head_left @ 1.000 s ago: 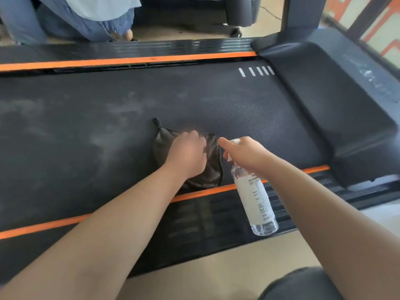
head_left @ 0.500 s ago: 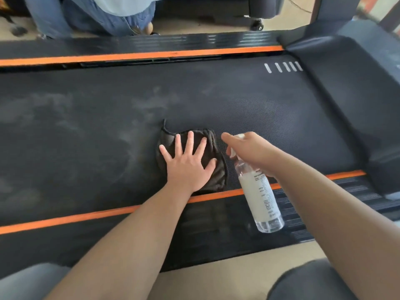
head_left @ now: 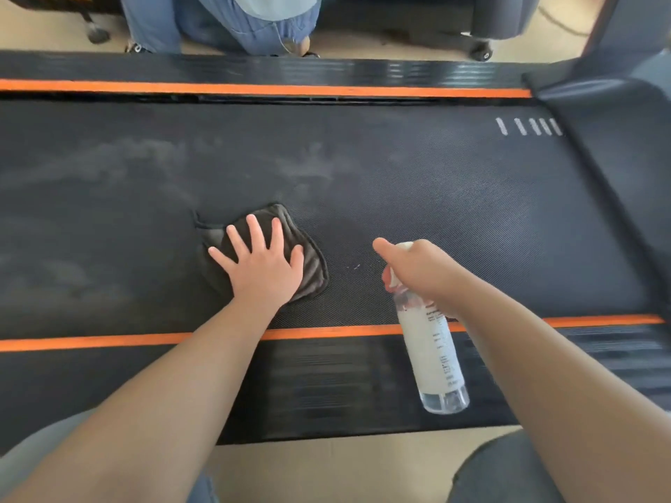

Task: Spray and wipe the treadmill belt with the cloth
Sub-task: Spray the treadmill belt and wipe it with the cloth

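Observation:
The black treadmill belt (head_left: 454, 197) runs across the view, with pale dusty smears on its left and middle. A dark grey cloth (head_left: 310, 270) lies flat on the belt near its front edge. My left hand (head_left: 263, 265) presses on the cloth with the palm down and fingers spread. My right hand (head_left: 421, 270) grips the neck of a clear spray bottle (head_left: 434, 353) with white liquid; the index finger rests over the nozzle. The bottle hangs tilted above the near side rail, to the right of the cloth.
Orange stripes (head_left: 326, 332) border the belt on both sides, with ribbed black side rails outside them. The motor cover (head_left: 617, 139) rises at the right. A person in blue jeans (head_left: 225, 23) kneels beyond the far rail. Beige floor and my knees are at the bottom.
My left hand opened from a loose grip to a flat spread palm and slid the cloth left across the belt, away from the bottle. The right hand kept its hold on the bottle.

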